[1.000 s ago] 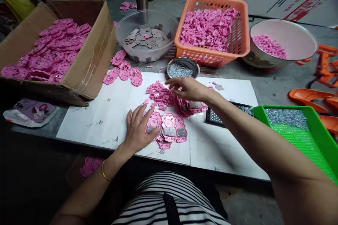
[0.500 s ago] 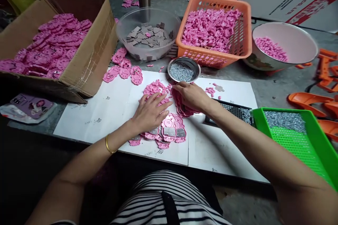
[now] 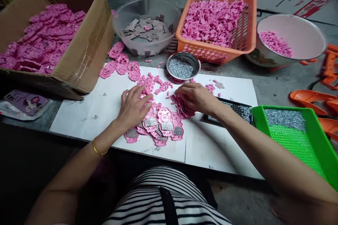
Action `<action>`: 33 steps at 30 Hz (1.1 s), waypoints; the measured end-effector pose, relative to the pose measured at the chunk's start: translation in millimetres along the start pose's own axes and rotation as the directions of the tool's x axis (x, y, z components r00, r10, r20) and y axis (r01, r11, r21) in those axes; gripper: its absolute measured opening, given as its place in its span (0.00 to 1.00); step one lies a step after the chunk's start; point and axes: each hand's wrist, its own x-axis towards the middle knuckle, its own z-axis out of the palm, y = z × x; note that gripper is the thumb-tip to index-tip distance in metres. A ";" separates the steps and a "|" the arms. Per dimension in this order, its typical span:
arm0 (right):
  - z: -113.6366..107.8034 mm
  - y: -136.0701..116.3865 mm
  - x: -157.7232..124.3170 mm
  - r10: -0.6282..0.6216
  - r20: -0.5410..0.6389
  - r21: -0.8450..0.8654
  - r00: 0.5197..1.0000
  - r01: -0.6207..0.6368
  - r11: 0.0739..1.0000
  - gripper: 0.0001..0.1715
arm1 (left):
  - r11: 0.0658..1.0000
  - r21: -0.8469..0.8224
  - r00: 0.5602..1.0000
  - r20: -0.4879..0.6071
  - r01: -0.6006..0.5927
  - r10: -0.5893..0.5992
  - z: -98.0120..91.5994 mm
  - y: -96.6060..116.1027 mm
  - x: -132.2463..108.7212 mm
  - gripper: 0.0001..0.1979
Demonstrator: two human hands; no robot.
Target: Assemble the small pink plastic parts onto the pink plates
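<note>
My left hand (image 3: 133,107) lies flat with its fingers spread on a cluster of pink plastic plates (image 3: 162,126) fitted with grey squares, laid on white paper (image 3: 105,112). To its right, my right hand (image 3: 196,96) curls round the top of a stack of pink plates (image 3: 182,109) and grips them. A loose heap of small pink pieces (image 3: 154,84) is scattered just beyond both hands. A small metal dish of screws (image 3: 182,67) stands right behind the heap.
A cardboard box (image 3: 87,52) of pink plates is at the left. Behind stand a clear bowl of grey squares (image 3: 146,30), an orange basket (image 3: 218,24) of pink pieces and a white bowl (image 3: 290,38). A green tray (image 3: 298,130) of screws sits right.
My left hand went up into the loose pink pieces and has come back onto the flat plates. My right hand dropped from the heap onto the stack of plates.
</note>
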 end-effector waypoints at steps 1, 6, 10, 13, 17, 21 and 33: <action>-0.1 -1.6 1.2 0.008 -0.015 -0.011 1.000 -0.009 1.000 0.17 | 1.000 0.006 0.999 -0.030 0.026 -0.026 -1.8 3.3 -8.3 0.18; 6.3 -23.0 22.3 0.009 0.093 -0.154 0.996 0.005 0.988 0.15 | 0.961 0.055 0.963 -0.042 0.270 -0.268 -2.3 26.6 -37.7 0.30; 13.7 -32.8 34.6 0.060 0.168 -0.271 0.984 -0.013 0.962 0.14 | 0.926 0.036 0.925 0.052 0.375 -0.376 3.2 36.3 -37.3 0.35; 15.0 -33.0 35.2 0.071 0.181 -0.301 0.981 -0.014 0.953 0.13 | 0.902 -0.062 0.901 0.119 0.426 -0.418 4.6 36.3 -33.9 0.36; 7.8 -37.7 24.3 0.095 0.058 -0.274 0.994 -0.075 0.959 0.13 | 0.878 -0.244 0.911 0.096 0.411 -0.400 5.0 35.9 -34.4 0.35; 0.5 -56.4 6.5 0.169 -0.160 0.285 0.972 -0.119 0.951 0.12 | 0.802 -0.503 0.931 0.012 0.322 -0.366 4.1 39.1 -35.2 0.29; 7.8 -89.7 -37.1 0.361 -0.038 0.996 0.932 0.006 0.091 0.12 | -0.157 -0.885 0.861 0.464 0.439 -0.209 -34.0 77.8 -54.6 0.13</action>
